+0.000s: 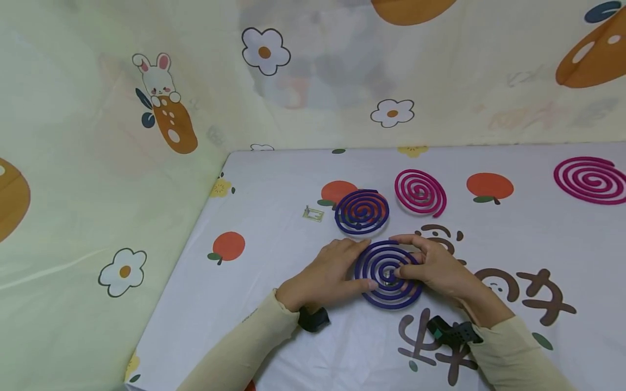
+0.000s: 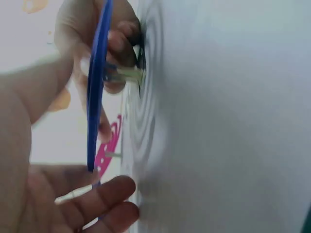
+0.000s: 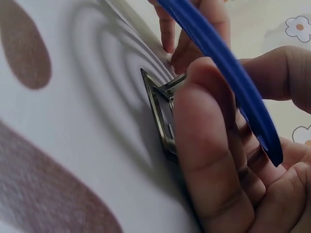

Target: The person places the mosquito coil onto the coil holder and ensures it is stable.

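Note:
A dark blue spiral coil (image 1: 368, 276) lies between both hands in the head view, raised above the tabletop. My left hand (image 1: 325, 274) grips its left side, thumb over the face and fingers at the edge. From the right, my right hand (image 1: 442, 274) holds it with the thumb near the centre and other fingers behind. Seen edge-on, the coil (image 2: 95, 97) has a small metal stand (image 2: 127, 74) between it and the surface. In the right wrist view the stand's flat frame (image 3: 156, 114) rests on the surface beside the right fingers (image 3: 204, 145); whether they touch it, I cannot tell.
Behind the hands are another dark blue coil (image 1: 362, 212) and a pink coil (image 1: 420, 193). A second pink coil (image 1: 590, 180) lies at the far right. Left of the rear blue coil sits a small metal stand (image 1: 313, 213). Printed cloth walls stand behind and left.

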A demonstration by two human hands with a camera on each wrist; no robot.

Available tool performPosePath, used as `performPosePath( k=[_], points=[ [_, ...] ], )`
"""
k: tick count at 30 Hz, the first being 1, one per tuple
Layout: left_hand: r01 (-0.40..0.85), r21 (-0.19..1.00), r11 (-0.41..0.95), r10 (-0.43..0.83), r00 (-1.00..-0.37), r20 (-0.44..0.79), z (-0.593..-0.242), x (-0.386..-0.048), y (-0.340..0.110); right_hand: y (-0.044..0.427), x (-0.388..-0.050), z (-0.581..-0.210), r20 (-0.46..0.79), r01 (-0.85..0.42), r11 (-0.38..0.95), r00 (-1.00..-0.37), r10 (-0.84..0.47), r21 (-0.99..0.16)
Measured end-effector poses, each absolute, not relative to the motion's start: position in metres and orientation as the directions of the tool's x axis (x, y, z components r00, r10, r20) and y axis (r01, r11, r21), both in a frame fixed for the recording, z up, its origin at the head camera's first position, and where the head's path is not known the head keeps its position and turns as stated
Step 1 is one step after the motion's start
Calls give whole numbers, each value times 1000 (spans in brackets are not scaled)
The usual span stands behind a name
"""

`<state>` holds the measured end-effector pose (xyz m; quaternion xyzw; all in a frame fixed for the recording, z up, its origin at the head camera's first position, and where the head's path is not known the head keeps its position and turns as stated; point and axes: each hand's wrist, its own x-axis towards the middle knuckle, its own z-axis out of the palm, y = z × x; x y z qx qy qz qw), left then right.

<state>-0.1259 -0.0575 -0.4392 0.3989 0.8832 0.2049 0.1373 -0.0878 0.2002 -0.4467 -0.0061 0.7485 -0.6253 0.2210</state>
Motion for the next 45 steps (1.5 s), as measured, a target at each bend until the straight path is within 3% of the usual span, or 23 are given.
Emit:
performPosePath(
  k=[14, 29, 39, 45],
  points=[
    [512, 622, 592, 676, -736, -37, -444, -120, -49, 200, -89, -446, -331, 284, 190, -893, -303, -940],
    [483, 643, 594, 663, -747, -50, -445, -120, -48, 198, -89, -446, -353, 287, 250, -894, -277, -925],
    [381, 769, 514, 647, -761, -55, -443, -121, -55, 194, -89, -447, -328, 268, 226, -897, -296, -937],
    [360, 784, 507, 630, -775, -51, -442, -124, -60, 189, -94, -446, -312, 250, 224, -901, -303, -942]
  ],
)
